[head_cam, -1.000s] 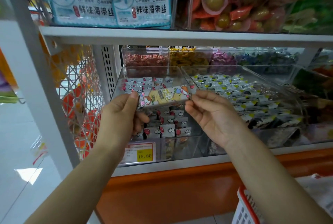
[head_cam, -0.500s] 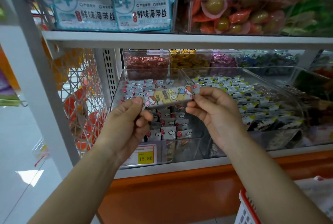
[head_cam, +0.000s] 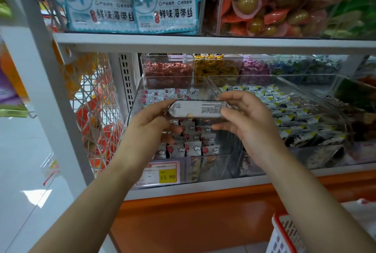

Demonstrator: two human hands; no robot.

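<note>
Two-handed, holds one long snack packet (head_cam: pixel 197 109) level in the air, just above the near-left clear bin (head_cam: pixel 215 166) of small white sachets (head_cam: pixel 191 146), in front of a shop shelf (head_cam: pixel 203 190). Pinches the packet's left end with the left hand (head_cam: pixel 150 122), thumb and fingers closed on it; grips the right end with the right hand (head_cam: pixel 244 118), fingers curled over the far edge, thumb against the near one. Presents the pale back of the wrapper to the camera, block of small print uppermost (too fine to read). Both wrists bare, forearms reaching in from the near edge.

Looks like the checking stage of a shopping pick: packet chosen and in hand, label side up for a read. Not yet done, on this evidence: the decision, then either back onto the shelf or down into the red-and-white basket (head_cam: pixel 282 232) at the near right (only a corner in view, well apart from the packet).

Elsewhere: yellow price tag (head_cam: pixel 167 176) reading 15.80 on the bin's near face, yellow-cornered sachets (head_cam: pixel 295 110) in the next bin to the right, seaweed packs (head_cam: pixel 164 8) on the upper shelf (head_cam: pixel 203 44), white wire rack (head_cam: pixel 97 110) at the left.
</note>
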